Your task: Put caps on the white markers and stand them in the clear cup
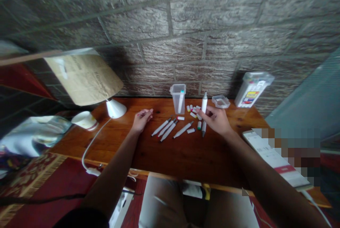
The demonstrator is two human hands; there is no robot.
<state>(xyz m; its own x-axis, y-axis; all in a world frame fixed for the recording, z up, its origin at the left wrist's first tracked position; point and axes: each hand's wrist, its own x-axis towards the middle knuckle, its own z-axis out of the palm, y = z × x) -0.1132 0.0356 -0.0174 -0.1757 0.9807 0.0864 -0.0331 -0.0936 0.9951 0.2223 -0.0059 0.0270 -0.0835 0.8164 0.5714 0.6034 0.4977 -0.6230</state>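
Note:
My right hand (217, 118) is closed on a white marker (204, 104), held upright with its grey tip bare at the top. My left hand (142, 120) rests on the table to the left, fingers curled together; whether something small is inside them is hidden. Between the hands lie several uncapped white markers (168, 131), side by side and slanted. Loose caps in several colours lie close to my right hand, among them a green cap (199, 125) and a blue-ended cap (191, 131). Behind them, a clear plastic box (174, 101) stands open with one teal-topped marker (181, 101) leaning inside.
A clear lid (221, 101) lies right of the caps. A filled marker case (251, 91) stands at the back right. A tablet (276, 160) lies at the right. To the left are a lamp (116, 109), its cord and a paper cup (85, 120). A brick wall (148, 54) closes the back.

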